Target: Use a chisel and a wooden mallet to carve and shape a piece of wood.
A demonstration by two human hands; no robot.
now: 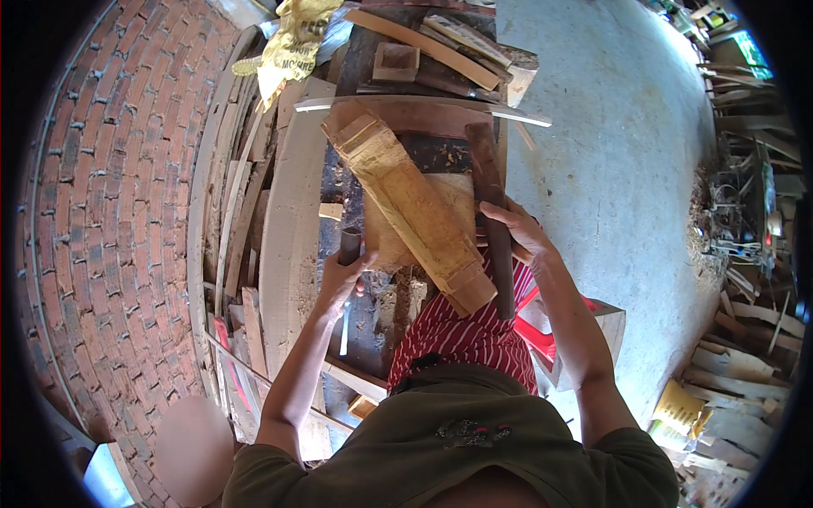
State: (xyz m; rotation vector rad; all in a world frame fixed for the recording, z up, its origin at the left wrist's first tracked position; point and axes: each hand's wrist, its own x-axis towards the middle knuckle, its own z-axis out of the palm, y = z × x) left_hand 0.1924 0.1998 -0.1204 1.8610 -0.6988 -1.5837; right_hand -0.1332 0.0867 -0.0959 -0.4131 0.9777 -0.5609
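Observation:
My left hand (340, 281) is closed round a chisel, its dark round handle (350, 244) standing out above the fist. A narrow pale blade (345, 328) shows below, in line with the handle. On the right, my right hand (523, 235) grips a long dark wooden bar (489, 178) at its side, thumb across it; some fingers are hidden behind. Between both hands a thick yellowish wood block (411, 203) lies slanted, with stepped cuts at its two ends. Its near end reaches my striped red cloth (457, 339) at the lap.
Under the block is a dark, chip-strewn bench (385, 305) with a pale board (381, 233). Boards, a small square wooden box (395, 63) and a yellow sack (296, 42) lie at the far end. A brick wall (127, 212) rises left; a red-and-grey box (593, 334) stands right.

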